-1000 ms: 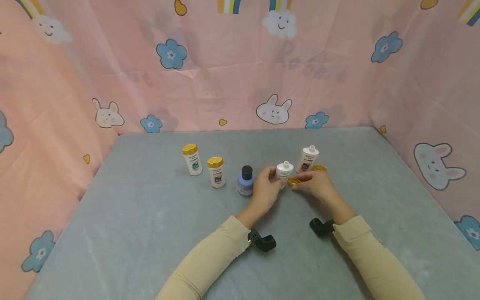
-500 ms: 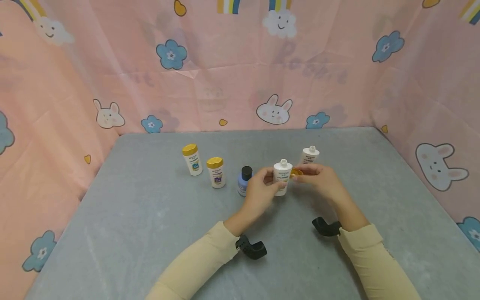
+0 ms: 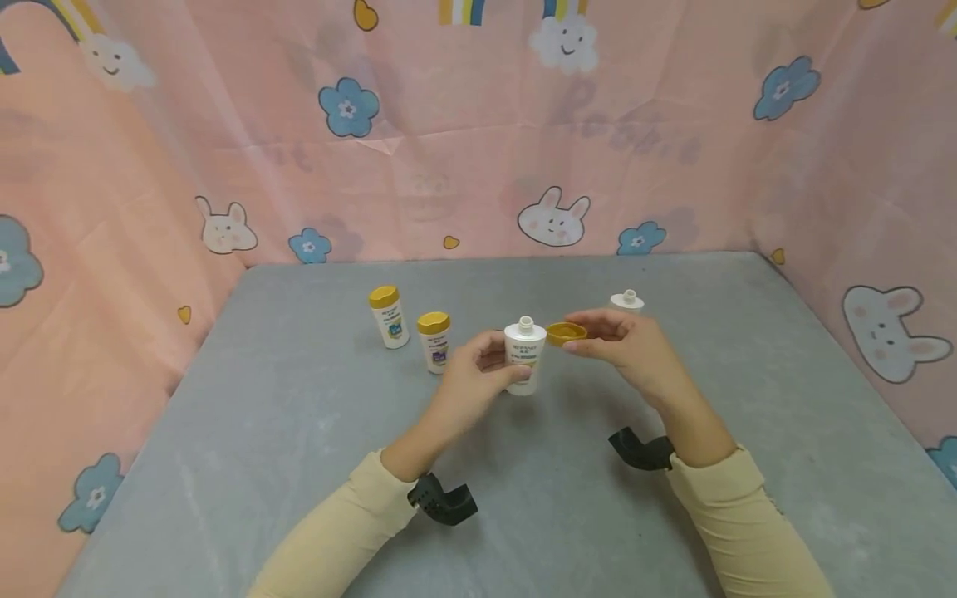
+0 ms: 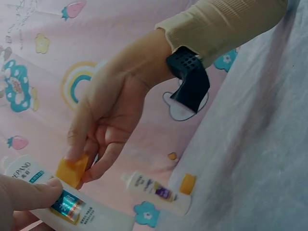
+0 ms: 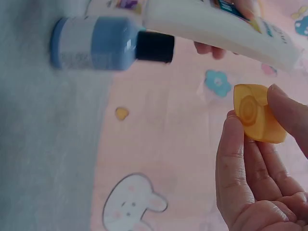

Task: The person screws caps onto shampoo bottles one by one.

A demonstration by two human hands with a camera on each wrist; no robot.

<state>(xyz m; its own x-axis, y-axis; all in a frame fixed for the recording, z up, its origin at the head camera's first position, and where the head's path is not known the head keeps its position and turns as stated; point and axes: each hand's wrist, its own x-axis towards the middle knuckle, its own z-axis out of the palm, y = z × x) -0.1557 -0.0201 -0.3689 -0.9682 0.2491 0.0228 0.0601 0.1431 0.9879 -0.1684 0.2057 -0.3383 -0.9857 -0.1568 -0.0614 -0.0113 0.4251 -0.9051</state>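
My left hand (image 3: 465, 378) grips a white lotion bottle (image 3: 526, 355) by its sides, thumb across the label. The bottle stands nearly upright with its small white nozzle bare. Beside its top, my right hand (image 3: 634, 353) pinches a golden-yellow flip cap (image 3: 566, 334) between thumb and fingers. In the right wrist view the hollow underside of the cap (image 5: 255, 113) shows, with a ring inside. The cap is close to the bottle's neck and apart from it in that view. A second uncapped white bottle (image 3: 626, 301) stands behind the right hand, mostly hidden in the head view.
Two white bottles with golden caps, one farther back (image 3: 390, 318) and one nearer (image 3: 434, 342), stand to the left on the grey table (image 3: 262, 432). A blue bottle with a black cap (image 5: 94, 43) is hidden in the head view. Another yellow cap (image 4: 187, 184) lies by the second uncapped bottle.
The left hand has carried the white bottle leftward and now covers the blue bottle. The right hand has picked the yellow cap up from the table area and brought it left alongside the bottle's neck.
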